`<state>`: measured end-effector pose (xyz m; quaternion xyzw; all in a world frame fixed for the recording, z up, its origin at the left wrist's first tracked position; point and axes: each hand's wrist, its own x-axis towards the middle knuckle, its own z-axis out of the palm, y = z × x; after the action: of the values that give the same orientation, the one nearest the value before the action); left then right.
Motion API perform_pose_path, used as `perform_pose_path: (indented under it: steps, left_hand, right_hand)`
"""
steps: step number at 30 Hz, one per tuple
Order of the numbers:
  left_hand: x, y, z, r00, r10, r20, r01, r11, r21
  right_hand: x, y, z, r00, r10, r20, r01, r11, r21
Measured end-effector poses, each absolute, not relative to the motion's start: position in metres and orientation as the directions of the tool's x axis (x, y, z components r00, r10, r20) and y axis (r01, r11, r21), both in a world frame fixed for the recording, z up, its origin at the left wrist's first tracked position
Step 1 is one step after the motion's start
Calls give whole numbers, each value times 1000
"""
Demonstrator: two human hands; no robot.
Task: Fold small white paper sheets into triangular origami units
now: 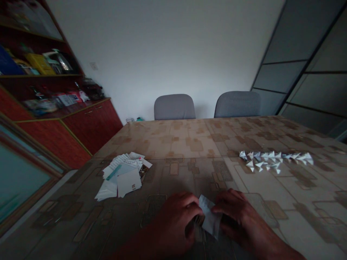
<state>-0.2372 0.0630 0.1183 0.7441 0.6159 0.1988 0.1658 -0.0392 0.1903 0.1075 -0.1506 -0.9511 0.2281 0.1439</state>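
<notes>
A small whitish piece of paper (210, 218), apparently folded, is between my hands above the near part of the table. My left hand (179, 216) has its fingers curled at the paper's left edge. From the other side my right hand (238, 216) pinches the paper between thumb and fingers. To the left lies a loose pile of paper sheets and cards (128, 180), some printed with lines. Rows of small folded white paper pieces (273, 157) with pointed tips stand to the right.
The table (189, 139) has a patterned brown cover. Two grey chairs (175, 106) stand at its far side against a white wall. A red wooden cabinet (92, 121) with filled shelves is at the left, and sliding panels (284, 68) are at the right.
</notes>
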Motion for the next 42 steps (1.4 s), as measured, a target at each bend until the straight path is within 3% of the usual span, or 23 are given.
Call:
perform_pose_path:
  steps: [6, 10, 17, 30, 38, 42]
  left_hand:
    - [-233, 56, 98, 89, 976, 197, 894, -165, 417]
    - [-227, 59, 87, 7, 960, 279, 885, -136, 445]
    - [-223, 65, 85, -174, 947, 271, 851, 6, 525]
    - [-219, 67, 84, -282, 917, 283, 880, 129, 457]
    - [-222, 65, 85, -168, 946, 276, 904, 36, 427]
    - [-221, 63, 84, 71, 940, 334, 961, -155, 231]
  right_hand:
    - [-40, 192, 103, -915, 345, 211, 219, 861, -460]
    - [-40, 195, 100, -906, 364, 217, 232, 855, -465]
    - [-44, 198, 89, -845, 485, 225, 332, 807, -489]
    - [-55, 191, 79, -729, 624, 279, 525, 773, -356]
    - [-56, 192, 81, -715, 646, 268, 550, 756, -354]
    - [-57, 192, 84, -725, 649, 229, 565, 751, -341]
